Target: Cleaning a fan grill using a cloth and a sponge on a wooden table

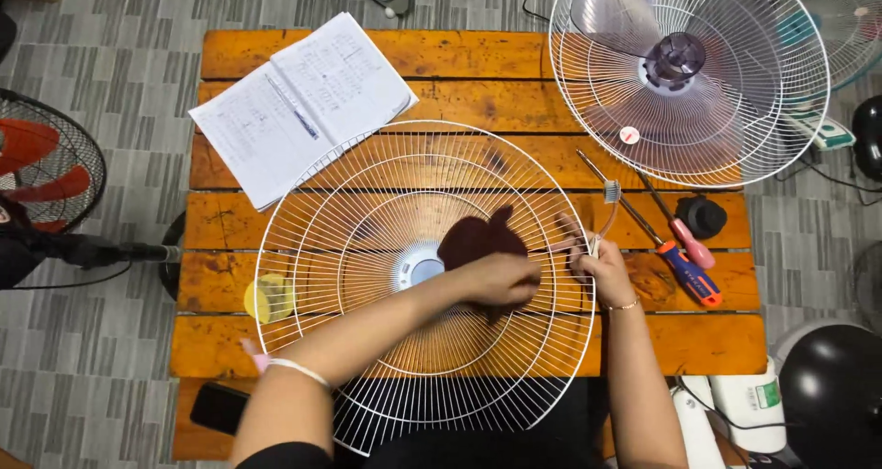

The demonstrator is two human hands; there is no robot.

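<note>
A round white wire fan guard point(367, 239) lies flat on the orange wooden table point(441, 56). My left hand point(503, 279) presses a dark maroon cloth point(478, 237) onto the guard right of its hub. At the guard's right rim, my right hand point(606, 267) grips the wires and also holds a toothbrush point(608, 198) that points upward.
A second white guard with a clear fan blade point(689, 74) stands at the table's back right. An open notebook with a pen point(299, 106) lies back left. Two screwdrivers point(680, 248), a black cap point(703, 216), a yellow disc point(268, 297) and a phone point(219, 406) are nearby. Several fans surround the table.
</note>
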